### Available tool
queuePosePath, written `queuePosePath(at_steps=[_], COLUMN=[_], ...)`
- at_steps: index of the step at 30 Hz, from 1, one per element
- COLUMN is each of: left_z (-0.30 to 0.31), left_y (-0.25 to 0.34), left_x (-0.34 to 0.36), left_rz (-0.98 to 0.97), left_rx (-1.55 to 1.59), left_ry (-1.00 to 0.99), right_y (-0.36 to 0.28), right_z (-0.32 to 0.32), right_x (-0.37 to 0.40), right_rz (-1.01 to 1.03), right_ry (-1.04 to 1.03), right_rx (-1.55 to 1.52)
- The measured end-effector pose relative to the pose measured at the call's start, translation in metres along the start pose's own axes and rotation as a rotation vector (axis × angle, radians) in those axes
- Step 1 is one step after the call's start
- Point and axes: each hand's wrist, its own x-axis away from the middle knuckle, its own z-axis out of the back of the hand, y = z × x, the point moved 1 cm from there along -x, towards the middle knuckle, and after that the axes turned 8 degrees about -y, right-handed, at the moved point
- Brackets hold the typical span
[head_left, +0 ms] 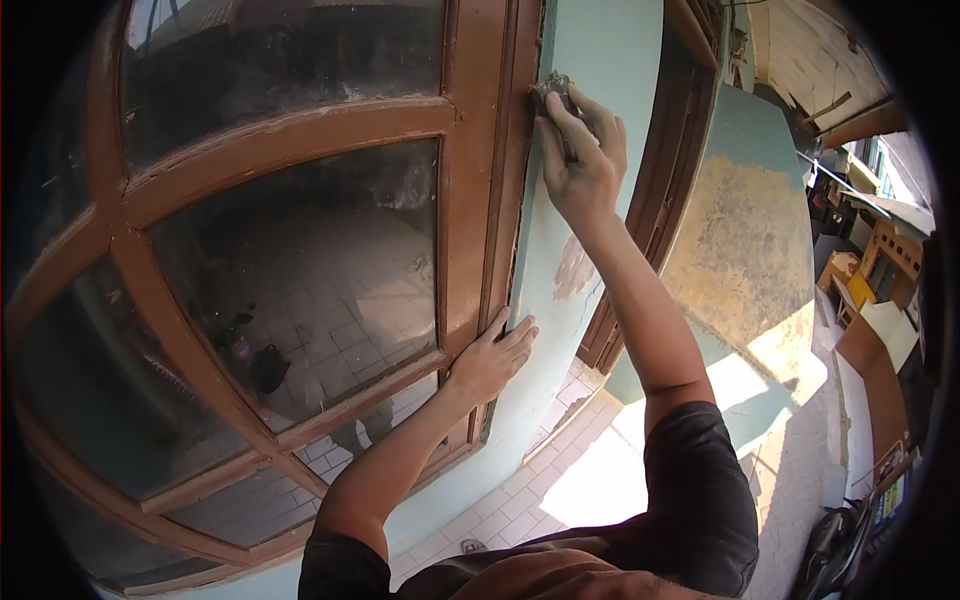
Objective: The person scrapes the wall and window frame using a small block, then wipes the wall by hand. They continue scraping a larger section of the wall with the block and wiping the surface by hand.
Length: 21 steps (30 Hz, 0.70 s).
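Note:
My right hand [588,150] is raised to the upper part of the pale blue wall [610,60], right beside the brown wooden window frame [490,190]. Its fingers close around a dark grey, crumpled wad [553,90] pressed near the seam between frame and wall; what the wad is made of, I cannot tell. Lower down, my left hand [493,362] rests with fingers stretched across the frame's edge onto the wall. Dusty glass panes [310,270] fill the window to the left of both hands.
A brown door frame [655,210] stands right of the wall strip. Beyond it is a blue wall with a large peeled yellowish patch [745,230]. White floor tiles [490,525] lie below. Cardboard boxes [880,350] and clutter line the far right.

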Motion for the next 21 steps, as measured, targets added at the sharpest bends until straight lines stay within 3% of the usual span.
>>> queuePosePath(at_steps=[3,5,7,10,11,13,15,19,21], left_z=[-0.002,-0.003,-0.004,-0.002,0.002,0.005,0.006,-0.001,0.0], left_y=[0.002,-0.001,0.003,0.006,0.002,-0.001,-0.002,0.002,0.001], left_x=[-0.001,0.0,-0.002,-0.001,-0.001,0.0,0.0,-0.001,-0.001], left_rz=[0.001,-0.003,-0.016,0.009,-0.007,-0.017,-0.032,-0.021,-0.011], left_rx=[0.039,-0.008,-0.04,0.005,0.037,0.069,0.051,0.078,0.118], left_ry=[0.044,0.032,0.019,0.022,-0.016,-0.052,-0.054,-0.011,0.004], right_y=[0.015,0.031,0.016,0.031,0.03,-0.001,-0.007,0.031,0.01], right_z=[-0.006,-0.017,-0.006,-0.019,-0.022,-0.005,0.005,-0.017,-0.003], right_x=[-0.024,-0.08,-0.129,-0.082,-0.053,0.01,0.023,-0.064,-0.102], right_rz=[0.101,0.08,-0.045,-0.103,-0.011,-0.009,0.012,0.087,-0.038], right_ry=[-0.001,0.018,-0.097,-0.013,0.108,0.02,-0.086,0.028,-0.084], right_rx=[0.045,0.091,-0.027,-0.043,-0.009,-0.007,0.026,0.106,0.0])
